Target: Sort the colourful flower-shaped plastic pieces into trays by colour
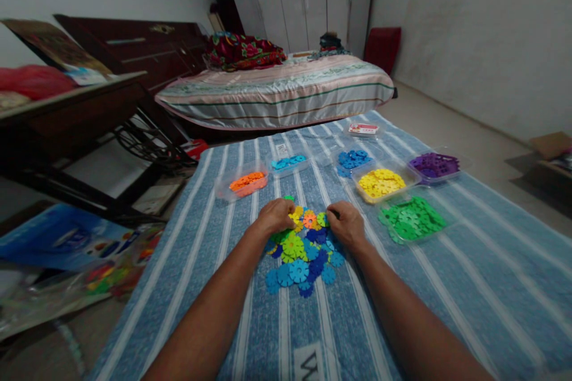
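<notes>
Sprawling over the bench [179,286] and its striped cloth is a loose pile [295,268] of flower-shaped discs, mostly blues and lime green, with some yellow and an orange one at its far edge. Both hands are up there: left hand [277,215] at the pile's far left, fingers curled by a yellow disc, right hand [347,223] at its far right, fingers bunched next to a lime one. Honestly can't tell if either's gripping anything.

Clear tubs, all sorted by colour: orange tub [222,189] beyond the pile to the left, light blue tub [286,174] straight beyond it, darker blue tub [330,158] beyond and a bit right. Then yellow tub [413,178] and green tub [451,223] right of the pile, purple tub [465,164] further out that way. Way past the pile there's a bed [286,95].
</notes>
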`<move>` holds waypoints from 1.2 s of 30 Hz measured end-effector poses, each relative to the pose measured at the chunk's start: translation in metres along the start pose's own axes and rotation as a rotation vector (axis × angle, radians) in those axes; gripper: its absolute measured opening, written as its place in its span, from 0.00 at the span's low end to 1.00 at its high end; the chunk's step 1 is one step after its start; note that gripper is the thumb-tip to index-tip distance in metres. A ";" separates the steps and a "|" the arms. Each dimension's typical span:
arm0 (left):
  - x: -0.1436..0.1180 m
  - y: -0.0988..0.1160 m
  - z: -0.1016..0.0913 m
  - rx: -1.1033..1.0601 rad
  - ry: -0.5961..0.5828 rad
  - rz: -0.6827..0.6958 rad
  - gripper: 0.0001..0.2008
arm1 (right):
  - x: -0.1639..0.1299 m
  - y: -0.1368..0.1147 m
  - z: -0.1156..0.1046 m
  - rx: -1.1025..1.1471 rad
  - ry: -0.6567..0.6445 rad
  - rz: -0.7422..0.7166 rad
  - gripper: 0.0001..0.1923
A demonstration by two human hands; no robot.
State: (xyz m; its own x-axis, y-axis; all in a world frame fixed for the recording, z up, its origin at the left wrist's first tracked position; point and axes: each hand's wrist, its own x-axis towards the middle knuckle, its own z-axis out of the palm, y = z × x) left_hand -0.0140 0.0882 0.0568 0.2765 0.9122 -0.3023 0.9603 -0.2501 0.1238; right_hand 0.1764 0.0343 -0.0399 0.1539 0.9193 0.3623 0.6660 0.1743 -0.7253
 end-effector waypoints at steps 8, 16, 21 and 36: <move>-0.008 0.004 -0.001 0.042 -0.007 0.026 0.10 | 0.000 -0.001 -0.001 0.000 -0.012 0.000 0.10; 0.004 -0.007 -0.006 -0.371 -0.007 -0.009 0.06 | 0.000 -0.002 -0.001 -0.001 -0.006 -0.001 0.10; 0.015 0.036 -0.024 -0.691 0.008 0.009 0.07 | 0.000 -0.001 0.000 -0.004 -0.014 0.004 0.10; 0.020 0.032 -0.009 -0.378 0.104 0.077 0.03 | 0.001 -0.001 0.001 -0.005 -0.011 -0.003 0.10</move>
State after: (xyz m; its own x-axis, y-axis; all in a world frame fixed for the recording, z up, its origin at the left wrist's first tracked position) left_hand 0.0223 0.1010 0.0634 0.3232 0.9284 -0.1833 0.8499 -0.1996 0.4876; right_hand 0.1752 0.0352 -0.0388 0.1440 0.9227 0.3577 0.6698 0.1752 -0.7216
